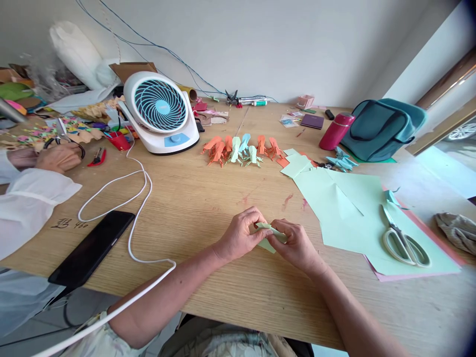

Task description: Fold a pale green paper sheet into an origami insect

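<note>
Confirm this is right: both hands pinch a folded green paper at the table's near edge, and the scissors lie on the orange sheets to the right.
Not quite. In the head view the left hand and right hand do pinch the green paper, but the scissors lie on green sheets, not orange ones.

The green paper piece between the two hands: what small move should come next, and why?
Probably press the fold flat against the table. Both the left hand and the right hand pinch the small green paper piece, which sits low over the wood, partly folded. The finished paper figures farther back show sharp creases, so a firm crease seems the likely next step.
</note>
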The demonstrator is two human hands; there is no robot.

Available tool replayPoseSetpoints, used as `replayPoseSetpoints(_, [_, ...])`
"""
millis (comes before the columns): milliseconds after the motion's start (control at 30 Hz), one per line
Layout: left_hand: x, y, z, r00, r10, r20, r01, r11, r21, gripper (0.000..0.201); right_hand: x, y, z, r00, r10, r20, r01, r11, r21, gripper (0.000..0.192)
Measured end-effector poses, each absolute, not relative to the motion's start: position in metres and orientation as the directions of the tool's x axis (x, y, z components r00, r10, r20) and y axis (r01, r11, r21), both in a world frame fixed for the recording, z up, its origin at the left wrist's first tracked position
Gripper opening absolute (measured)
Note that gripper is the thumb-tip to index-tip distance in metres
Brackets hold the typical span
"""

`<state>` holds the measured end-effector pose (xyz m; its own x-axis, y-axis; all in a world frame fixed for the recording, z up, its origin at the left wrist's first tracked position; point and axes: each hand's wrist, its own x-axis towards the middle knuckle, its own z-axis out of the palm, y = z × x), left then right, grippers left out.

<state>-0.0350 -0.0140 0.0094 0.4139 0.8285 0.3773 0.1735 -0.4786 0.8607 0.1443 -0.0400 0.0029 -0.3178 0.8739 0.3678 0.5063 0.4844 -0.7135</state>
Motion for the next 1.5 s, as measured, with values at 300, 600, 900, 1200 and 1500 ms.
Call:
replayPoseSetpoints(300, [-0.035, -0.012, 0.010, 0.404, 0.830, 0.383, 0.152, -0.474, 0.867, 0.022, 0.141, -0.041, 0.002, -0.320, 0.868, 0.381, 0.526, 0.497, -0.690, 0.030])
replayPoseSetpoints(600, [-0.035, -0.012, 0.013, 0.443, 0.835, 0.328, 0.073, -0.399, 0.914, 0.017, 0.141, -0.042, 0.003, -0.329, 0.882, 0.339, 0.528, 0.469, -0.708, 0.032])
replayPoseSetpoints(900, [-0.035, -0.013, 0.014, 0.422, 0.851, 0.313, -0.001, -0.345, 0.939, 0.019, 0.142, -0.042, 0.002, -0.344, 0.880, 0.326, 0.521, 0.468, -0.714, 0.030])
replayPoseSetpoints(1200, [-0.036, -0.011, 0.009, 0.390, 0.892, 0.228, -0.034, -0.234, 0.972, 0.026, 0.140, -0.043, 0.005, -0.326, 0.921, 0.212, 0.475, 0.353, -0.806, 0.025])
replayPoseSetpoints(1500, [-0.031, -0.010, 0.000, 0.362, 0.914, 0.181, -0.032, -0.182, 0.983, 0.030, 0.145, -0.039, 0.002, -0.189, 0.978, 0.090, 0.355, 0.153, -0.922, 0.038])
